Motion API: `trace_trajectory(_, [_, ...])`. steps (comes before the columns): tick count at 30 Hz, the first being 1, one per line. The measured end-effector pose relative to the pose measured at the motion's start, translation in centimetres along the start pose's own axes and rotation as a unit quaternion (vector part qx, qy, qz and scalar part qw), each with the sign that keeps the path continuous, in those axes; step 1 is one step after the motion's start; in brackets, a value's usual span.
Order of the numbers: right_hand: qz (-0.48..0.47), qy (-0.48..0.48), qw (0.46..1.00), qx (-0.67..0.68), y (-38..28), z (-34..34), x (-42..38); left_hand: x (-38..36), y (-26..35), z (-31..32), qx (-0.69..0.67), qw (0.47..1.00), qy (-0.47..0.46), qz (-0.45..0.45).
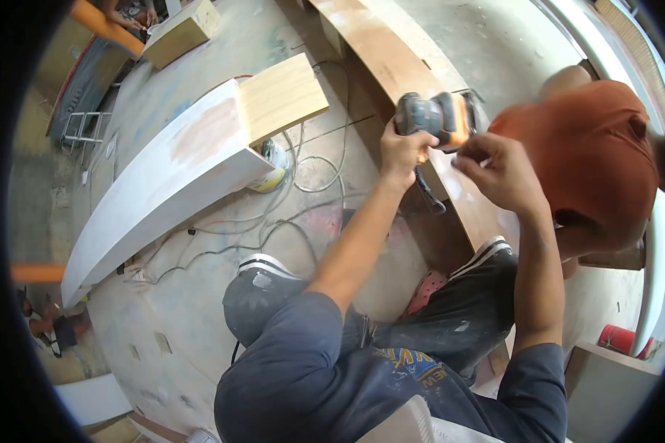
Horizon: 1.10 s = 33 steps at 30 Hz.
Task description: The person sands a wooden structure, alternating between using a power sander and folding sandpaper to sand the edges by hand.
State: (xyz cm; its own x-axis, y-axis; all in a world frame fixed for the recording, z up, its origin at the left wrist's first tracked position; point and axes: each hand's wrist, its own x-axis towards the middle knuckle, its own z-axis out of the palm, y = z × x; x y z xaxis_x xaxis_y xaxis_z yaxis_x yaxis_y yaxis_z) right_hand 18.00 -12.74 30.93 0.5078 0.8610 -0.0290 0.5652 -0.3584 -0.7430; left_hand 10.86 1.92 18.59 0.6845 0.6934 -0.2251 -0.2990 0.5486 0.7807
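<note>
My left hand (405, 151) grips the grey and orange power sander (437, 117), which sits on a long curved wooden panel (391, 63). My right hand (499, 171) is half closed just right of the sander, its fingertips near the tool's orange end; I cannot tell whether it touches it. The sander's cord (427, 193) hangs below my left hand. My knees in dark trousers (451, 325) are below the panel.
A person in an orange shirt (591, 148) crouches close on the right. A long white curved panel (162, 184) with a plywood block (281, 96) lies on the left. Loose cables (303, 184) trail over the dusty floor. Another person's hands (129, 16) work at top left.
</note>
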Motion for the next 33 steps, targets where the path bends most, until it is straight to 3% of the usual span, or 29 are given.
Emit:
trace_trajectory(2, [0.065,-0.088,0.993,-0.042,0.2,-1.3,-0.5,1.3,-1.3,-1.4,-0.097,0.994,0.002,-0.052])
trace_trajectory(6, [0.108,-0.125,0.98,-0.107,4.1,-1.5,0.8,1.2,-0.8,-0.9,-0.252,0.954,-0.077,-0.144])
trace_trajectory(9, [0.037,-0.068,0.994,-0.074,9.1,0.2,2.2,0.1,-1.0,0.3,-0.233,0.955,-0.107,-0.145])
trace_trajectory(11, [0.15,-0.089,0.98,0.094,7.5,0.8,2.2,-1.3,0.4,2.3,-0.312,0.935,-0.114,-0.125])
trace_trajectory(16, [0.168,-0.101,0.948,0.249,7.2,1.4,0.5,-2.5,1.6,3.7,-0.441,0.853,-0.248,-0.128])
trace_trajectory(19, [0.023,-0.02,0.919,0.394,6.0,2.2,0.9,-3.7,3.2,4.5,-0.47,0.816,-0.266,-0.204])
trace_trajectory(20, [-0.018,0.027,0.901,0.433,5.8,2.9,1.1,-3.8,2.5,4.5,-0.443,0.827,-0.296,-0.179])
trace_trajectory(23, [0.015,0.013,0.916,0.401,5.2,1.8,1.2,-4.7,1.4,5.1,-0.452,0.803,-0.34,-0.189])
trace_trajectory(24, [0.004,0.051,0.905,0.423,4.4,2.1,1.0,-4.9,1.0,5.3,-0.42,0.821,-0.341,-0.185])
trace_trajectory(28, [0.121,0.085,0.922,0.357,5.7,1.6,0.4,-5.0,-1.2,5.2,-0.378,0.842,-0.312,-0.225])
trace_trajectory(31, [-0.031,0.193,0.947,0.253,5.8,2.4,0.7,-5.5,0.6,5.2,-0.261,0.879,-0.361,-0.169])
trace_trajectory(32, [0.001,0.167,0.955,0.247,7.2,1.7,0.9,-4.8,-0.1,5.4,-0.197,0.918,-0.319,-0.13])
trace_trajectory(33, [-0.035,0.221,0.939,0.263,8.5,2.0,1.6,-3.6,-1.4,5.8,-0.133,0.948,-0.274,-0.089])
